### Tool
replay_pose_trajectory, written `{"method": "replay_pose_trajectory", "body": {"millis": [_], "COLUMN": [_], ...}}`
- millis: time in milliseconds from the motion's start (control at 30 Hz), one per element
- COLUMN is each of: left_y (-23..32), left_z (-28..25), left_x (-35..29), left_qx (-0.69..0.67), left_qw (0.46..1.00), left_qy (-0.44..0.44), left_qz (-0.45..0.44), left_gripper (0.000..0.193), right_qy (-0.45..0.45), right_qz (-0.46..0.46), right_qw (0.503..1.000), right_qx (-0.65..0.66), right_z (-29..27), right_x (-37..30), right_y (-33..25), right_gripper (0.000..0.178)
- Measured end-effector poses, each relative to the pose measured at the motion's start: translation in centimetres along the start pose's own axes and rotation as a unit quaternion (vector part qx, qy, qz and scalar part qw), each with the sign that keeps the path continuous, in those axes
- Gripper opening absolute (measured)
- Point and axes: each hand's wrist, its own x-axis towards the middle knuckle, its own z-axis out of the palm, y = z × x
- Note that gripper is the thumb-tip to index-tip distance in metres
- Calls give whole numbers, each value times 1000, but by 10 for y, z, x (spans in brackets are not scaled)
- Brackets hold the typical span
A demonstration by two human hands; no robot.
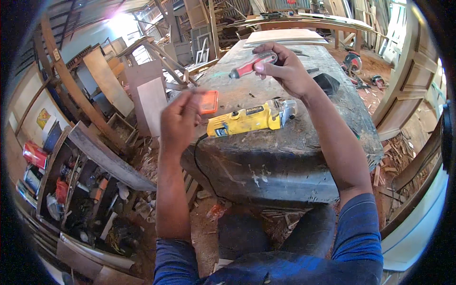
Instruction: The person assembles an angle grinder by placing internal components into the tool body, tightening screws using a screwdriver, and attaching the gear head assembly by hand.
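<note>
My right hand [287, 71] is raised above the workbench and grips a red and grey screwdriver handle [251, 65]. The handle's dark tip points left, and no long shaft shows at it. Across from it my left hand [180, 116] is closed in a pinch, its fingertips smeared by motion. Whatever they hold is too small and blurred to name. Just behind those fingers lies an orange plastic case [209, 101] on the bench. A yellow angle grinder [247, 118] rests below and between my hands, its metal head to the right and its black cord hanging over the near edge.
The worn workbench [266, 166] stretches away from me, with a wooden board [285, 36] at its far end. A black object [327, 83] lies beyond my right forearm. Cluttered shelves [85, 185] stand at left, a panelled wooden door [413, 71] at right. A circular saw [351, 62] sits farther off.
</note>
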Motion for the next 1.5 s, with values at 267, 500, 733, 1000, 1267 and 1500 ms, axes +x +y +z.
{"method": "replay_pose_trajectory", "body": {"millis": [267, 500, 733, 1000, 1267, 1500], "left_y": [9, 0, 8, 2, 6, -7], "left_z": [27, 24, 25, 25, 37, 63], "left_x": [-11, -13, -14, -15, -3, 16], "left_qx": [186, 197, 224, 220, 109, 130], "left_qw": [978, 973, 965, 967, 971, 982], "left_qy": [-65, -66, -120, -115, -208, -119], "left_qz": [74, 99, 67, 59, -37, 72], "left_gripper": [25, 25, 30, 32, 29, 36], "right_qy": [-42, -37, -33, -48, -129, -7], "right_qz": [37, 25, 33, 40, 31, 3], "right_qw": [998, 997, 998, 996, 991, 995], "right_qx": [-43, -64, -48, -60, -31, -96], "right_z": [15, 12, 14, 14, 21, 19], "right_x": [-5, -5, -7, -8, -9, -3], "right_y": [-5, -5, -7, -10, -5, 8], "right_gripper": [44, 43, 43, 44, 56, 69]}}
